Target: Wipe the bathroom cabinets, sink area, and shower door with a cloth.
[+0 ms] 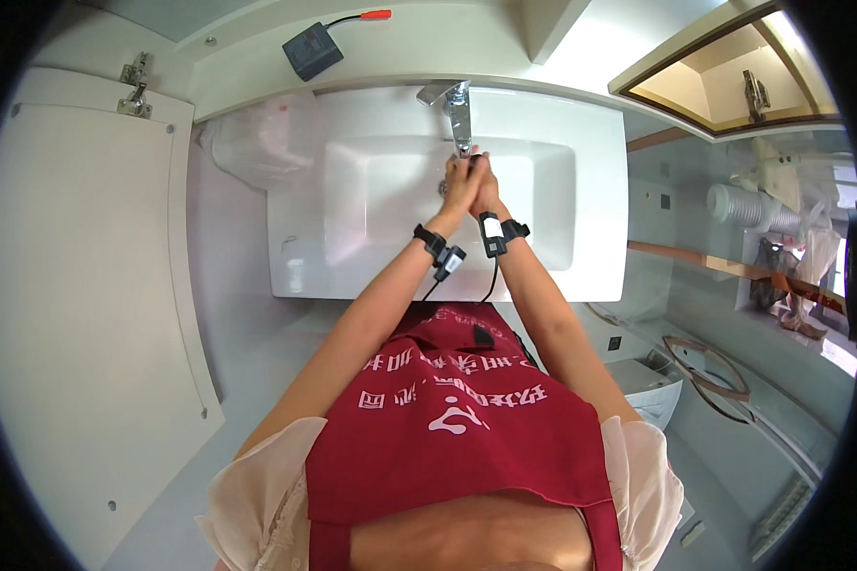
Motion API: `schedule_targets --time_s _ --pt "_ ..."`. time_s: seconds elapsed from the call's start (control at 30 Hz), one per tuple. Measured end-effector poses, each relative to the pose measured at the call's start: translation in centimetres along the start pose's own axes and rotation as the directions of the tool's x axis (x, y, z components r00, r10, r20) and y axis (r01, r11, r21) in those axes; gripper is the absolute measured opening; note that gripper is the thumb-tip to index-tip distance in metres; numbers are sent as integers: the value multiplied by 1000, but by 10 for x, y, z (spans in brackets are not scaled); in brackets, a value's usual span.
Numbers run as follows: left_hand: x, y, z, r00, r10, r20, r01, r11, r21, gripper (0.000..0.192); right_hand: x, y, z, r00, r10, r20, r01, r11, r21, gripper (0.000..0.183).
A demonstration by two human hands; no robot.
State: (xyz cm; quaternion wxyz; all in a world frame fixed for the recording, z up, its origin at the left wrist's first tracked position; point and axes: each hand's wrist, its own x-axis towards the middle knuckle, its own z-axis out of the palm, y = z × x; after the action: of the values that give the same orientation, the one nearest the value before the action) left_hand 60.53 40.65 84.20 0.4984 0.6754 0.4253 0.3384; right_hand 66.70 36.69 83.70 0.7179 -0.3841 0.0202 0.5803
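Under the spout of a chrome faucet (460, 118), my two hands are close together, touching, above the basin of a white sink (386, 268). My left hand (460, 183) is on the left of the picture, its fingers bent near the spout's end. My right hand (487, 187) lies against it; a small dark thing shows at its fingers, too small to name. Which hand has hold of it I cannot tell. Both wrists wear black straps with small cabled devices. Whether water runs is not plain.
A dark box with a red-tipped cable (313, 51) lies on the shelf behind the sink. Clear plastic (257, 143) covers the sink's back left corner. An open cabinet door (93, 271) stands at left, another glass-fronted door (728, 78) at upper right. A toilet (646, 389) is at lower right.
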Motion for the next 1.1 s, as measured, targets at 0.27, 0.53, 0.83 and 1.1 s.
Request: schedule_targets --time_s 0.27,0.53,0.83,1.1 --pt "36 -12 -14 647 -652 395 695 290 -658 25 -40 -39 49 993 -102 -62 54 848 -526 41" --pt "59 -46 -18 670 -332 664 722 85 -686 22 -53 -123 144 686 -531 498 631 92 -771 49" --pt "79 -13 -86 747 -497 441 665 552 -504 22 -34 -111 149 526 -109 843 687 -530 -497 68" --pt "57 -7 -156 758 -605 242 649 735 -197 40 -39 -96 145 558 -63 827 638 -605 -476 76"
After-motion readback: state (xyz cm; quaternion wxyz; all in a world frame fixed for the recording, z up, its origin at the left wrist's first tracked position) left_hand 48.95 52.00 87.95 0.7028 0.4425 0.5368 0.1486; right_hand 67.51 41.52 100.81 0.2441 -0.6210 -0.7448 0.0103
